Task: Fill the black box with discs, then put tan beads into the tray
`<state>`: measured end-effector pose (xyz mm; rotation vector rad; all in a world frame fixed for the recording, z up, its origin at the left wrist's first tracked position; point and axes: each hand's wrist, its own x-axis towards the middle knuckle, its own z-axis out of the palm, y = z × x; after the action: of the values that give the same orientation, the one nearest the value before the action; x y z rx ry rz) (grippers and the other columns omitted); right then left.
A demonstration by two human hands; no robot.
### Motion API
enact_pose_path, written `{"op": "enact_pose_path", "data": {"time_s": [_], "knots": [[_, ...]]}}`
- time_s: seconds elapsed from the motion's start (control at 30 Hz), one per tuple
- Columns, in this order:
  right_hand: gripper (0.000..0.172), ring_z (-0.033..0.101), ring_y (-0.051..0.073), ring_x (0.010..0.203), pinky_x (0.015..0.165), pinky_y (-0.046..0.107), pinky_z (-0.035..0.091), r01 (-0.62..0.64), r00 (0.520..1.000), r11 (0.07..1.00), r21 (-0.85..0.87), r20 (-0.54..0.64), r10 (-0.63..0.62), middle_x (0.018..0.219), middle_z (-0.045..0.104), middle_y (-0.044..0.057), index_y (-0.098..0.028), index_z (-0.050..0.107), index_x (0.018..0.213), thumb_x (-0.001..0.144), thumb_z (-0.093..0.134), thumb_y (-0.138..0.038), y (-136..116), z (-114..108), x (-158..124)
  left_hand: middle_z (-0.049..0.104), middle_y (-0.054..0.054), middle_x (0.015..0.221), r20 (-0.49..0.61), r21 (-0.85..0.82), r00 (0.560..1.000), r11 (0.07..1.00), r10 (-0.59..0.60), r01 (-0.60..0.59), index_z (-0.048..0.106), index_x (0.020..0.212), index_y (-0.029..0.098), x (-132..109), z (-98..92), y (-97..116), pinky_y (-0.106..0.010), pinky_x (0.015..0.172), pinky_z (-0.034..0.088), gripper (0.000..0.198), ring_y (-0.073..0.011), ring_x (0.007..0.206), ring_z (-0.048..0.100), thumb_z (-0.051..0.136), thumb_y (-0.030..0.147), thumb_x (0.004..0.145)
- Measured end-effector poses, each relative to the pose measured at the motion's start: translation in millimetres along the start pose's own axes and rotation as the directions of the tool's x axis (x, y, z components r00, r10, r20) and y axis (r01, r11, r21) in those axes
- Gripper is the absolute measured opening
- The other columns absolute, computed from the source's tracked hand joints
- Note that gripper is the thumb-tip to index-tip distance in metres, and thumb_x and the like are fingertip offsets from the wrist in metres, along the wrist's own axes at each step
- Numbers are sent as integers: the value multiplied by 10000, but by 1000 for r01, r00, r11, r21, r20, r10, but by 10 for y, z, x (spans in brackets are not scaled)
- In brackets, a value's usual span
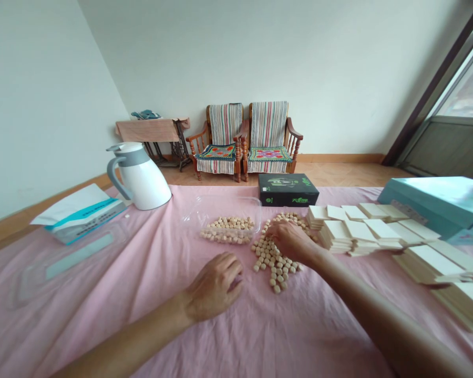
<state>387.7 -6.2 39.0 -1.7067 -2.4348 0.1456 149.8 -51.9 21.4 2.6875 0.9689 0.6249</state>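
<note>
A loose pile of small round wooden pieces (276,262) lies on the pink cloth. My right hand (291,240) reaches down into the pile's upper part, its fingers drawn together among the pieces; whatever is between the fingertips is hidden. To the left of the pile, my left hand (217,286) rests low over the cloth with its fingers curled inward, and the palm is out of sight. Beyond it stands a clear plastic container (193,215) partly filled with the same kind of wooden pieces (230,230).
Stacks of pale flat cards (362,231) and a light blue box (437,205) stand to the right. A black box (287,190) sits at the back. On the left are a white jug (144,181), a tissue pack (82,212) and a clear lid (35,273).
</note>
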Motion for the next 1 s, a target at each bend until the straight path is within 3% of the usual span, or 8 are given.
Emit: {"op": "enact_pose_path", "data": {"time_s": [0.23,0.37,0.5,0.63,0.8,1.0], "knots": [[205,655,260,853,716,325,443,-99,994,989,-111,45,104,887,701,147,-147,693,841,766,502,-133,-72,-100,89,524,-22,766,-8,-37,994,994,-106,105,496,720,180,184,215,-93,-262,637,394,89,-156,745,509,510,135,796],[231,656,272,842,687,330,440,-138,987,981,-139,60,148,899,696,155,-149,681,890,739,509,-117,-89,-39,165,537,-36,809,-76,-55,994,996,-80,76,521,761,181,157,268,-166,-276,697,411,94,-165,799,521,480,128,828],[239,647,243,807,650,292,415,-138,988,981,-136,53,146,872,689,142,-143,660,867,720,483,-79,-50,36,203,543,-44,827,-66,-52,996,997,-61,58,551,782,181,122,279,-179,-284,713,424,100,-172,814,524,483,126,829],[217,601,183,752,648,256,384,-93,991,996,4,-98,93,772,665,80,-156,624,773,664,473,-45,29,-62,204,558,-46,849,-64,-87,997,995,-46,41,552,779,180,128,253,-165,-286,731,430,116,-169,832,525,478,99,819],[197,542,116,660,634,212,395,63,915,954,292,-400,62,723,623,10,-170,604,799,671,487,-76,-80,-283,292,557,-35,845,-43,-87,998,995,-46,42,524,758,181,138,234,-160,-289,738,421,103,-172,840,516,495,95,809],[192,581,111,717,635,202,435,207,881,851,482,-470,52,881,664,36,-167,617,905,757,498,-139,-302,-289,441,547,-30,836,-29,-70,998,996,-52,50,510,753,184,126,228,-163,-287,744,414,102,-172,843,511,496,109,821]]}}
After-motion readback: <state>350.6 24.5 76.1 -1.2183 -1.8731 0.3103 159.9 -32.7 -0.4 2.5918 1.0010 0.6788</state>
